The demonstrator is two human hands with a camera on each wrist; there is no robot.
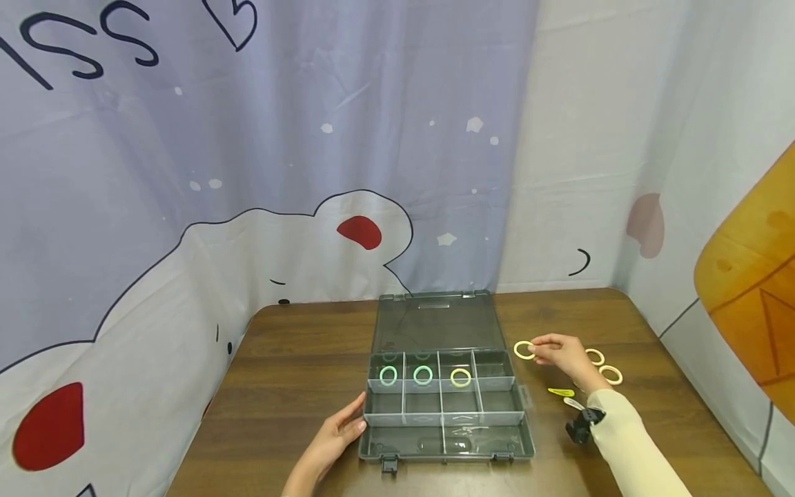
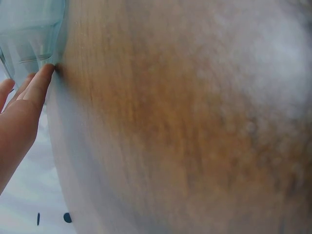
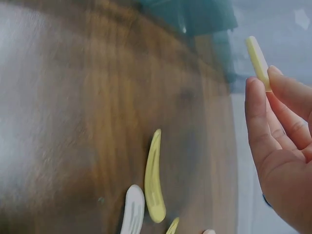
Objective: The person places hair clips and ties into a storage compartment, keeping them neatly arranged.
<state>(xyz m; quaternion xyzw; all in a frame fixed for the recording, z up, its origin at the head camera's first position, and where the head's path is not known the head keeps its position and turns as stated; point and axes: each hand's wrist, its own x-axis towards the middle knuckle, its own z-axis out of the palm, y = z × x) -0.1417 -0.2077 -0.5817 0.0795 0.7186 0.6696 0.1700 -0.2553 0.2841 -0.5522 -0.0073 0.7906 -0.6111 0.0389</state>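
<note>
My right grip (image 1: 564, 355) pinches a pale yellow ring (image 1: 515, 351) between thumb and fingertips, closed to about the ring's thickness, holding it clear of the box's wall. With the grey divided box (image 1: 406, 440) as my clock's middle and 12 o'clock away from me, that grip is at 2 o'clock. My left grip (image 1: 330, 442) is spread, thumb apart from long, extended fingers, and touches the box's side between 8 and 9 o'clock.

The box stands open on the counter (image 1: 298, 359), its see-through lid (image 1: 437, 324) tipped back toward 12. Counting columns from the 9 o'clock side, the first has a green ring (image 1: 381, 376), the second another green ring (image 1: 415, 375), the third a yellow ring (image 1: 451, 377). They show across the divider between the two four-part rows, so I can't tell which row each is in.

Toward 3 o'clock, near my right wrist, lie two more pale rings (image 1: 603, 357), a yellow clip (image 1: 561, 392) and a white clip (image 1: 574, 403).
</note>
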